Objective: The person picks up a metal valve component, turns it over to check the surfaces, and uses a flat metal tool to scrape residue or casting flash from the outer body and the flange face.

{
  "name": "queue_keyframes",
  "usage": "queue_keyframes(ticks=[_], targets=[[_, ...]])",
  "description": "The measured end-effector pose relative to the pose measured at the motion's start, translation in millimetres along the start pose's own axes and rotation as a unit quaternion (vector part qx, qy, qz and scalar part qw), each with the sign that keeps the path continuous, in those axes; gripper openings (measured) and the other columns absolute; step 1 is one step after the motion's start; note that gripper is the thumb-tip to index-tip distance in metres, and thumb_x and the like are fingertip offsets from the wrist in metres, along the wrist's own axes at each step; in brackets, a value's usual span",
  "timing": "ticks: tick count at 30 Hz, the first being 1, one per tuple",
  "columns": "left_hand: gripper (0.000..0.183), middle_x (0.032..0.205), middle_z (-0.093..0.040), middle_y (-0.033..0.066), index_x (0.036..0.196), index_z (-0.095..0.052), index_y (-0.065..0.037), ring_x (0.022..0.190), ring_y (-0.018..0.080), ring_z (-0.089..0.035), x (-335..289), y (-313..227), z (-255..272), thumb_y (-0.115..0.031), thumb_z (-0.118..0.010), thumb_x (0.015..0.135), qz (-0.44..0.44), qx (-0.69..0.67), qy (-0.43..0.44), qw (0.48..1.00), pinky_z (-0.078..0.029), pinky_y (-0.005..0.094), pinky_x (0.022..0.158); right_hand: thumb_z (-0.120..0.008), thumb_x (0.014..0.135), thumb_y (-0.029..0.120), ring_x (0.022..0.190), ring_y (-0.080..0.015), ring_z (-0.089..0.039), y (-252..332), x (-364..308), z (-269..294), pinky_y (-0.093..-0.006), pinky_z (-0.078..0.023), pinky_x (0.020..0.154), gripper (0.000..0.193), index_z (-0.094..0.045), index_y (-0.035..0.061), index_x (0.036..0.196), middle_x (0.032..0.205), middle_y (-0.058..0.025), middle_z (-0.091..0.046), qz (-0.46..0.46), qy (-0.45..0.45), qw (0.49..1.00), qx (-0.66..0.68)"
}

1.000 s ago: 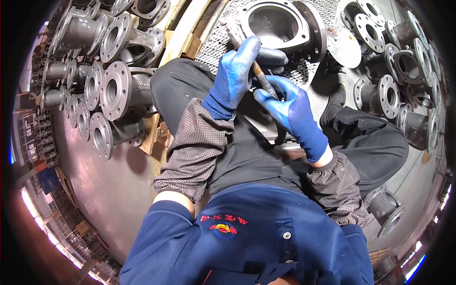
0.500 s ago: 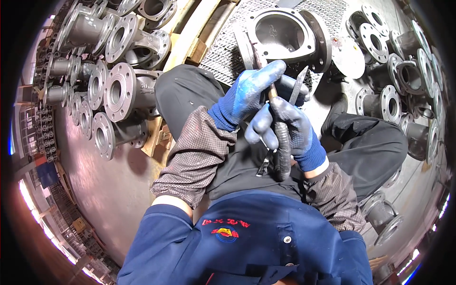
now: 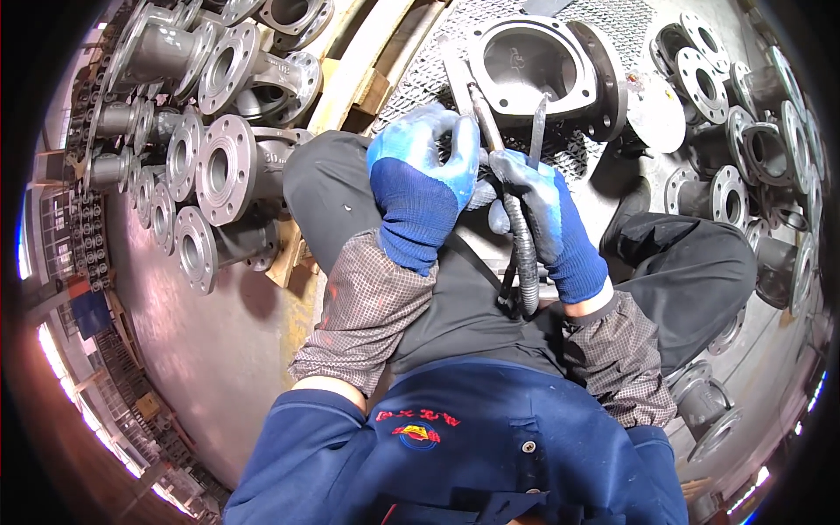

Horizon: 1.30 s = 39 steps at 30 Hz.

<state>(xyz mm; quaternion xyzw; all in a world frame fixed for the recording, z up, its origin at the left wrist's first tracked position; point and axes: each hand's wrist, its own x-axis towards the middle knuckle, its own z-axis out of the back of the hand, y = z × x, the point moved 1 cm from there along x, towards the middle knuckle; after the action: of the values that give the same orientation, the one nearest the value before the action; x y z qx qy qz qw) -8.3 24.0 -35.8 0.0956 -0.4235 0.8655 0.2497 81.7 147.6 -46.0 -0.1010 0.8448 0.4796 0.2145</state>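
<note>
Both my hands wear blue coated gloves. My right hand is wrapped around a rod-like tool with a black ribbed handle; its narrow metal shank points away from me. A flat steel strip with a pointed tip sticks up from the same hand. My left hand is beside it on the left, thumb and forefinger curved with a gap between them, and I see nothing in that gap. Its other fingers are partly hidden. Just beyond stands a grey flanged pipe fitting, its wide bore facing up.
The fitting rests on a patterned metal mesh plate. Many flanged fittings are stacked at left beside a wooden pallet. More fittings stand at right, near a pale round disc. My bent knees flank the work.
My left hand has drawn left, off the tool's shank. My right hand, with the tool and the steel strip, has moved slightly away from me.
</note>
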Motion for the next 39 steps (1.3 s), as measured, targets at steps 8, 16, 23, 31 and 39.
queue_keyframes(ticks=[8, 16, 23, 31, 39], targets=[[0.019, 0.106, -0.061, 0.0270, 0.089, -0.068, -0.003, 0.095, 0.0398, -0.060, -7, 5, -13, -0.013, -0.067, 0.073, -0.042, 0.021, -0.035, 0.998, -0.048, 0.0442, 0.084, -0.050, 0.092, 0.026, 0.049, -0.0114, -0.055, -5, 9, -4, -0.0226, -0.043, 0.046, 0.030, -0.062, -0.0012, 0.097, 0.069, -0.0057, -0.060, 0.013, -0.042, 0.998, 0.034], [0.019, 0.098, -0.060, 0.0175, 0.093, -0.067, -0.001, 0.085, 0.0348, -0.059, -10, 3, -14, -0.012, -0.057, 0.081, -0.071, 0.017, 0.049, 0.996, -0.047, 0.0427, 0.074, -0.050, 0.090, 0.024, 0.050, -0.0115, -0.057, -12, 14, -7, -0.0218, -0.044, 0.047, 0.028, -0.062, -0.0014, 0.095, 0.069, -0.0059, -0.061, 0.041, -0.047, 0.997, 0.045], [0.025, 0.106, -0.060, 0.0227, 0.100, -0.067, -0.001, 0.094, 0.0381, -0.057, -15, 17, -19, -0.017, -0.054, 0.085, -0.074, 0.019, 0.081, 0.994, -0.043, 0.0457, 0.084, -0.049, 0.090, 0.024, 0.047, -0.0125, -0.056, -17, 16, -6, -0.0227, -0.042, 0.041, 0.028, -0.063, 0.0002, 0.096, 0.064, -0.0056, -0.060, 0.047, -0.054, 0.995, 0.071], [0.027, 0.110, -0.060, 0.0268, 0.101, -0.068, -0.001, 0.093, 0.0399, -0.059, -15, 10, -17, -0.018, -0.054, 0.085, -0.043, -0.001, 0.108, 0.993, -0.044, 0.0447, 0.086, -0.049, 0.091, 0.025, 0.045, -0.0127, -0.055, -17, 16, -5, -0.0234, -0.040, 0.038, 0.026, -0.062, 0.0020, 0.093, 0.061, -0.0062, -0.059, 0.030, -0.069, 0.995, 0.069], [0.029, 0.109, -0.059, 0.0322, 0.105, -0.068, -0.001, 0.094, 0.0415, -0.059, -20, 18, -24, -0.017, -0.054, 0.085, -0.048, 0.008, 0.071, 0.996, -0.045, 0.0454, 0.086, -0.049, 0.090, 0.022, 0.052, -0.0109, -0.057, -19, 18, 2, -0.0217, -0.044, 0.047, 0.026, -0.062, 0.0001, 0.092, 0.070, -0.0055, -0.061, 0.089, -0.037, 0.995, 0.012]])
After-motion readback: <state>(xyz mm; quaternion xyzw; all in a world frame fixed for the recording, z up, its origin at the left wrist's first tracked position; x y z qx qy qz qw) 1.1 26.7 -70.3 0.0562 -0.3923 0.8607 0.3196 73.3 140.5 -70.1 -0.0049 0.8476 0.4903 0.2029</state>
